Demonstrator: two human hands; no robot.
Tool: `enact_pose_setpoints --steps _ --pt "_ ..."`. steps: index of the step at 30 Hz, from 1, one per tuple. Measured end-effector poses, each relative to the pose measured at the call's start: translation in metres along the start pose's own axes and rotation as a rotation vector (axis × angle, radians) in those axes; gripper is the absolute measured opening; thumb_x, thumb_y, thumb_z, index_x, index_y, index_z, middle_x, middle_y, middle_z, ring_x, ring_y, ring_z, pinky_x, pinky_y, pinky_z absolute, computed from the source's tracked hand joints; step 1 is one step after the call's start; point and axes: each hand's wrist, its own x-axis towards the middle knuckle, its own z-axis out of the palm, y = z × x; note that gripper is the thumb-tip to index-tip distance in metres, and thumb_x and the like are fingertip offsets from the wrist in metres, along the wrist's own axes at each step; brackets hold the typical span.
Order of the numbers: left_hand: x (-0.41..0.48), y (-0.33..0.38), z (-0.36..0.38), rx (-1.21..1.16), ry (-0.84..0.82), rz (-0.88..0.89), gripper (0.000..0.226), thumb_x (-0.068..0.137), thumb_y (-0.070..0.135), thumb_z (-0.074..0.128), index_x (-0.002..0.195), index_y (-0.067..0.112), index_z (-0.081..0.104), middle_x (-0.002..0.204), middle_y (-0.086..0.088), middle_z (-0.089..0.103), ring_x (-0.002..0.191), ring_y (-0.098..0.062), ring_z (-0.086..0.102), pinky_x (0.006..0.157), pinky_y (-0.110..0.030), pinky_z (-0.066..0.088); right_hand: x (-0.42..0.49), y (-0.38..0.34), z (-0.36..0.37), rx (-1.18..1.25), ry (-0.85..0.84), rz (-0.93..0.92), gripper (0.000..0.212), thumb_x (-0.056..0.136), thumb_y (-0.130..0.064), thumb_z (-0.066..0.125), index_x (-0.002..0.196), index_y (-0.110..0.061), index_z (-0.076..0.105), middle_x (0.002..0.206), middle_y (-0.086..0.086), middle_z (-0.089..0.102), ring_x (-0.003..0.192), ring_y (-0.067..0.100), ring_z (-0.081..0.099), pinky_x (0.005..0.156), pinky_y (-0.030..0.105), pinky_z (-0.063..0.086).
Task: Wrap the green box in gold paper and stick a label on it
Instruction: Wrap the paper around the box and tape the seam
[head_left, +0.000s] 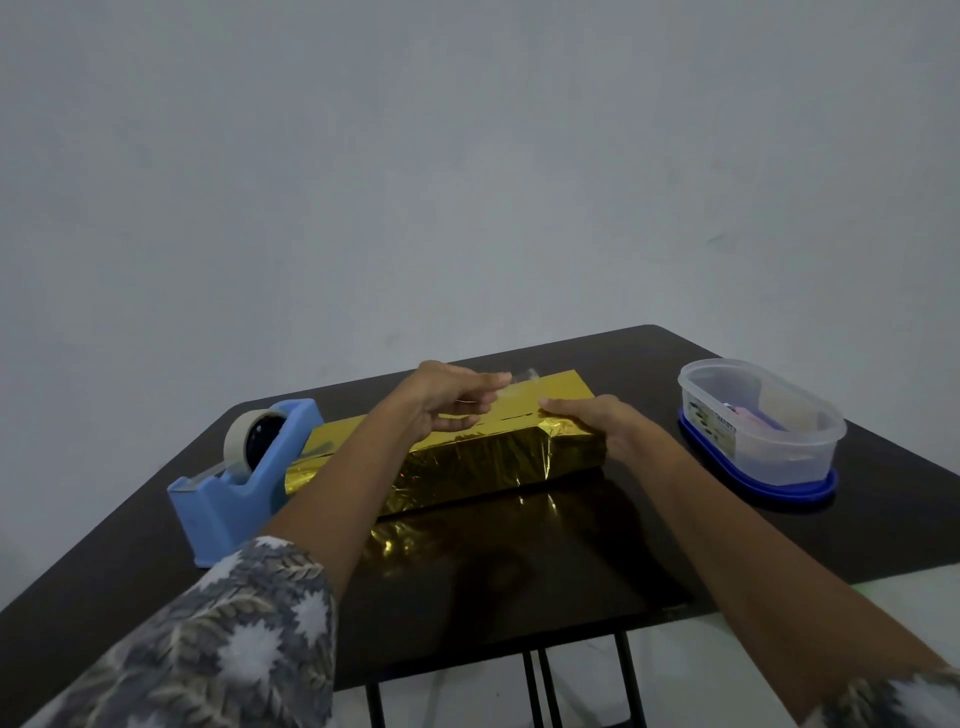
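The gold paper (483, 457) lay under the flat, spread right hand (587, 415); left hand (452, 397) pinched tape (522, 382), which could crease if misplaced.

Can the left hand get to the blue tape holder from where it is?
Probably yes. The left hand is above the gold box, pinching a bit of tape, and the tape holder sits just to its left on the table with nothing between. It would need to use the tape first.

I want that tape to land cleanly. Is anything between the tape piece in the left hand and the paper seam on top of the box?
Nothing visible. The left hand holds the tape just above the seam; the right hand presses the paper beside it.
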Motion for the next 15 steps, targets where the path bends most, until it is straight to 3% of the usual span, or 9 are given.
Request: enact_pose_setpoints --steps 3,9,15 --pt "0.006 0.003 0.008 0.096 0.018 -0.031 0.024 0.072 0.028 0.080 0.077 0.009 0.067 0.070 -0.003 0.064 0.064 -0.012 0.059 0.054 -0.019 0.049 0.002 0.002 -0.005 -0.003 0.000 0.021 0.067 0.071 -0.026 0.080 0.124 -0.001 0.048 0.119 0.017 0.059 0.108 0.030 0.057 0.098 0.042 0.046" --pt "0.016 0.007 0.015 0.226 0.039 -0.092 0.029 0.073 0.030 0.079 0.081 0.007 0.063 0.073 -0.006 0.061 0.062 -0.011 0.054 0.044 -0.015 0.045 0.012 0.009 -0.003 0.017 0.009 0.053 0.084 0.057 -0.031 0.087 0.127 -0.004 0.047 0.118 0.017 0.059 0.110 0.034 0.056 0.100 0.051 0.043" --pt "0.020 0.009 0.018 0.303 0.060 -0.109 0.031 0.073 0.030 0.079 0.079 0.008 0.058 0.074 -0.005 0.059 0.060 -0.010 0.054 0.036 -0.011 0.042 0.009 0.008 -0.005 0.041 -0.004 0.061 0.068 0.064 -0.030 0.084 0.115 -0.006 0.048 0.115 0.016 0.060 0.108 0.032 0.057 0.099 0.048 0.045"
